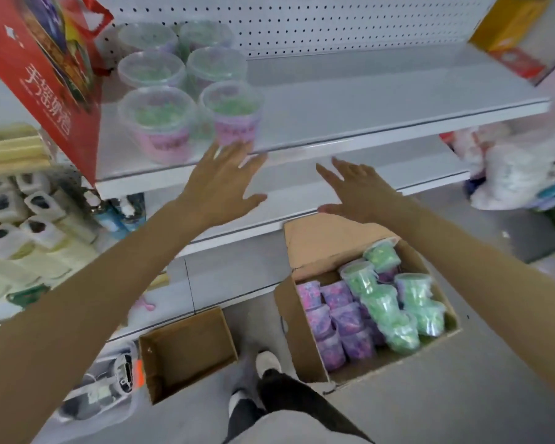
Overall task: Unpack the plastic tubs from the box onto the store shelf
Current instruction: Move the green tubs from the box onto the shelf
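Plastic tubs (186, 91) stand six together on the shelf (366, 100); more fill the box (305, 347) on the floor. My left hand (220, 184) and right hand (356, 190) hover spread wide, holding nothing. Next, I judge, reach down for another.

white Chinese characters on red bag (45, 81), blurred; tub labels (170, 143) unreadable

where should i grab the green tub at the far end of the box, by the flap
Likely by its lidded top, fingers around the rim, coming down from above with the open, nearer right hand. The green tub lies top-up in the box, another tub tight against its near side, so only the rim looks free.
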`<state>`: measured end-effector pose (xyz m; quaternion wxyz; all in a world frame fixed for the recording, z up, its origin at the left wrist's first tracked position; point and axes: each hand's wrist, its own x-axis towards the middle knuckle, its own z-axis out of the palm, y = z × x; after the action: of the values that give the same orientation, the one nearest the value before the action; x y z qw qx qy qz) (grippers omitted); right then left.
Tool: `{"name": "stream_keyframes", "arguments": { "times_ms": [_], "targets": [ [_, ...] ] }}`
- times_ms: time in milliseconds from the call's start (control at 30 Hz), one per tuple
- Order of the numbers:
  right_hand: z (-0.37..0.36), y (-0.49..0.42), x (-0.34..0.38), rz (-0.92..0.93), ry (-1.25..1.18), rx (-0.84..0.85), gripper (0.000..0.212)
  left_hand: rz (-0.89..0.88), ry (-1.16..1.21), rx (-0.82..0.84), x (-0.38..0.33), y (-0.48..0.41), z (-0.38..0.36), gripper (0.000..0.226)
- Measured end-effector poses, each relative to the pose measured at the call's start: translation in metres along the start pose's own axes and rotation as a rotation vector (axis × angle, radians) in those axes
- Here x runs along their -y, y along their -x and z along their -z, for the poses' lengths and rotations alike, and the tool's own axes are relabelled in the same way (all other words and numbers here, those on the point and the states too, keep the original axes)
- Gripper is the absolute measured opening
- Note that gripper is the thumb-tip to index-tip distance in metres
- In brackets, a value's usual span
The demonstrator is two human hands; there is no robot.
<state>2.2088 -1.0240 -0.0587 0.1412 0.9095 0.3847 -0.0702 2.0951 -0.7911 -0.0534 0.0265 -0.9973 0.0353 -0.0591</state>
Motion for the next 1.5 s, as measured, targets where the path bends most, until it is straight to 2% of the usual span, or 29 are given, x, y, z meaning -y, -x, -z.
{"name": "stream_keyframes", "arguments": {
  "times_ms": [167,400,533,667,800,967,1100,1200,1367,1500],
  "targets": [
    [-0.061,0.043,-0.046,-0.078,-0.081,0.177,0.081,0.051,0.119,0.094,-0.044,0.025,-0.029,0.071],
    [-0.181,0.079,-0.112,-0.101,-0.216,0.415,0.077,0.157,0.209,0.390,-0.119,0.031,-0.089,0.069],
    [-0.258,0.085,-0.169,-0.094,-0.285,0.560,0.080,0.176,0.284,0.518,-0.200,0.007,-0.149,0.068],
    [-0.327,0.082,-0.234,0.027,-0.268,0.610,0.078,0.219,0.336,0.592,-0.297,-0.022,-0.218,0.067],
    [-0.371,0.078,-0.288,0.073,-0.331,0.675,0.079,0.253,0.420,0.665,-0.374,-0.063,-0.269,0.063],
    [-0.420,0.063,-0.311,0.172,-0.336,0.686,0.079,0.337,0.405,0.693,-0.429,-0.103,-0.321,0.064],
    [-0.447,0.058,-0.318,0.160,-0.410,0.671,0.065,0.376,0.427,0.717,-0.452,-0.118,-0.344,0.054],
    [-0.457,0.060,-0.322,0.143,-0.449,0.548,0.052,0.444,0.499,0.733,-0.458,-0.121,-0.359,0.047],
    [-0.466,0.060,-0.328,0.114,-0.483,0.391,0.043,0.599,0.653,0.699,-0.451,-0.120,-0.372,0.042],
    [-0.463,0.066,-0.321,0.150,-0.328,0.254,0.021,0.522,0.444,0.729,-0.451,-0.121,-0.360,0.036]
  ]
}}
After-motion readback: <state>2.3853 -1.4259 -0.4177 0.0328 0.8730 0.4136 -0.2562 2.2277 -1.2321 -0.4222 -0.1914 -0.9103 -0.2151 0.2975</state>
